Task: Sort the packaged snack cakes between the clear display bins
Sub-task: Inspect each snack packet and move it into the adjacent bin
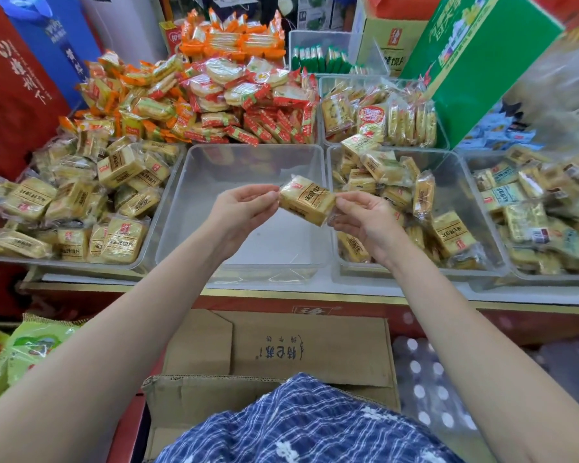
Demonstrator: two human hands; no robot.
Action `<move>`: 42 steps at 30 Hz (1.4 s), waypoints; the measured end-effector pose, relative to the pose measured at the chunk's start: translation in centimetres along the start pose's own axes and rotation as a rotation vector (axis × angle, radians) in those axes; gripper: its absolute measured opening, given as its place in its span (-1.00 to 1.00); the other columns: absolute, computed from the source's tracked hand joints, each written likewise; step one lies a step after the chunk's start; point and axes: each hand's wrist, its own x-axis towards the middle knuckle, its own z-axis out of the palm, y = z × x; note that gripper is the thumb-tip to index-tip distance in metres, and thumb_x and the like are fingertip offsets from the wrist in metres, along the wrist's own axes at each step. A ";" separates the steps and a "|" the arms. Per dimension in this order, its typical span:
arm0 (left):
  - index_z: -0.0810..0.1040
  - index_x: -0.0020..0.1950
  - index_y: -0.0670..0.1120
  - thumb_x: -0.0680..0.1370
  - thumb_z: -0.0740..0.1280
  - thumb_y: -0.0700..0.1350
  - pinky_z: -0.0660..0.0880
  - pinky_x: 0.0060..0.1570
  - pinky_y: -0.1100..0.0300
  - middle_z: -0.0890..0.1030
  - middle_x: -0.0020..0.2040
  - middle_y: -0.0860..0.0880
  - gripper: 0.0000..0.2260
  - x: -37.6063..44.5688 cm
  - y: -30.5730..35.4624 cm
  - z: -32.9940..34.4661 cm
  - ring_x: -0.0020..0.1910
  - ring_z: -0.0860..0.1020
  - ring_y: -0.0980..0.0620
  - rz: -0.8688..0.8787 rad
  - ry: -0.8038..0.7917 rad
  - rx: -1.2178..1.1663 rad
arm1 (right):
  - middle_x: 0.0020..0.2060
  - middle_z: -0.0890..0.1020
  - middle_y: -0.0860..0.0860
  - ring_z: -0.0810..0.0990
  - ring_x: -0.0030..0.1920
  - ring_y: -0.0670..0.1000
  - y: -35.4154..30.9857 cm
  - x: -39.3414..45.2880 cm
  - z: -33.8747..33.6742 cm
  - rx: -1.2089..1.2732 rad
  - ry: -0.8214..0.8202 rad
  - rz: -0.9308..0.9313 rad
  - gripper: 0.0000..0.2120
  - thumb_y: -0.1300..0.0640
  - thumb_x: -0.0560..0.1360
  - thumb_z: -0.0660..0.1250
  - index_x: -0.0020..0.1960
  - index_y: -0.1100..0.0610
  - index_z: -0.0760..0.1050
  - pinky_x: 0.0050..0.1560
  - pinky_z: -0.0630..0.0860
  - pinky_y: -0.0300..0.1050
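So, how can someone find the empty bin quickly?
Look at the front row of clear bins on the red counter. The empty bin is directly below the two hands; its neighbours on both sides hold yellow snack cakes.

Counter (281,292) w/ clear bins (194,182)

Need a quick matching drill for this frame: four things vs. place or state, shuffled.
Things:
1. held snack cake
2. middle bin
3. orange packets
4. green box

States:
A. far right, tilted
B. empty
C. heaped at the back
D. pinched at both ends by the left hand and right hand

Pairs: 1-D, 2-B, 3-C, 4-A
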 end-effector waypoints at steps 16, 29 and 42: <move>0.58 0.04 -0.12 0.55 0.17 -0.35 0.48 0.16 0.11 0.52 0.14 -0.10 -0.76 1.5 -2.3 2.7 0.12 0.49 -0.04 0.010 0.044 0.662 | -0.05 0.59 0.09 0.67 -0.19 0.05 -1.9 -1.8 -5.0 -0.120 0.544 -0.002 -0.68 0.35 0.55 0.23 0.27 0.15 0.40 -0.17 0.63 -0.14; 0.59 0.12 -0.10 0.57 0.12 -0.27 0.30 -0.40 0.20 0.53 -0.07 -0.02 -0.72 -4.0 -1.5 -9.5 -0.43 0.33 0.08 0.037 0.385 0.838 | -0.11 0.53 0.08 0.56 -0.14 0.03 2.4 1.3 9.1 -0.605 -0.006 -0.021 -0.75 0.29 0.54 0.21 0.19 0.11 0.40 -0.17 0.56 -0.12; 0.45 0.36 -0.12 0.56 0.24 -0.26 0.35 0.20 0.21 0.53 0.28 -0.08 -0.65 -6.4 0.0 -27.8 0.28 0.47 -0.04 -0.002 0.361 0.933 | 0.39 0.40 0.09 0.31 0.39 0.11 10.3 4.5 30.4 -1.101 -0.379 -0.170 -0.36 0.06 0.48 0.41 0.47 0.17 0.24 0.29 0.28 -0.09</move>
